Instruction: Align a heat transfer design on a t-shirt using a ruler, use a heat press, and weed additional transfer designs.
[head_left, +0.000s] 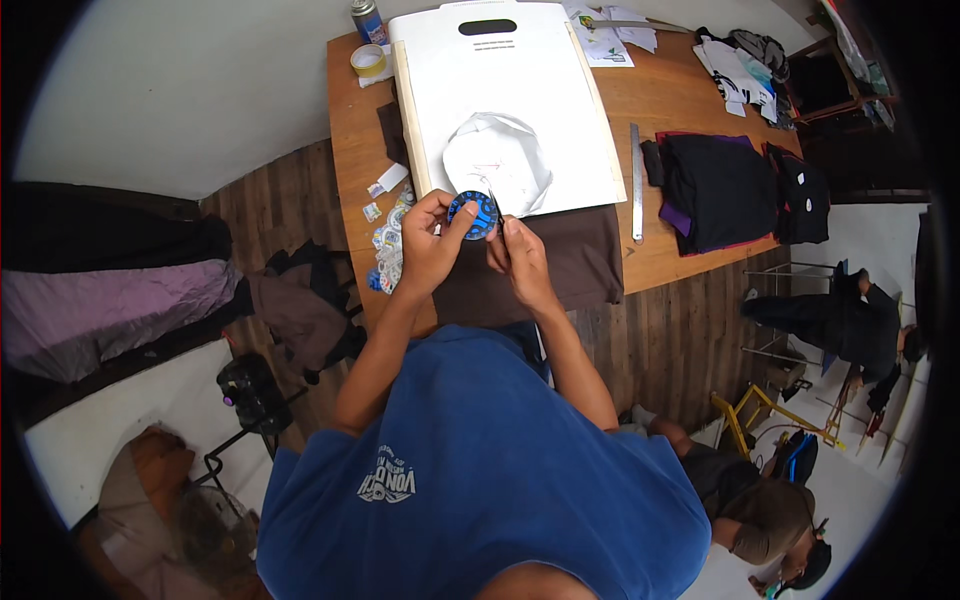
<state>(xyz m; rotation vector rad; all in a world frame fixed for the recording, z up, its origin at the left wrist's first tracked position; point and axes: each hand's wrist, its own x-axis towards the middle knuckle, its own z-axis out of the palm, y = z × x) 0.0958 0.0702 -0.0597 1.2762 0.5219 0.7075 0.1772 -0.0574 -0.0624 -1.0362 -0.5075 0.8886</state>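
My left hand [430, 245] is closed on a round blue and black patch [474, 217], with the thumb lying across its face. At the patch's right edge, my right hand [524, 262] grips what looks like a small pair of scissors [494, 198], its thin blades pointing away from me. Fingers cover most of the handles. Just beyond both hands lies a crumpled round white paper or bowl-like sheet [535, 165], with small scraps inside. It rests on a large white board [500, 80] with a dark slot at its far end.
Small printed round pieces [390, 240] lie left of the board. A steel ruler [636, 180] and folded black garments [705, 190] are on the right. Tape [368, 60] and a spray can [369, 20] stand at far left. Two other people [770, 510] are at right.
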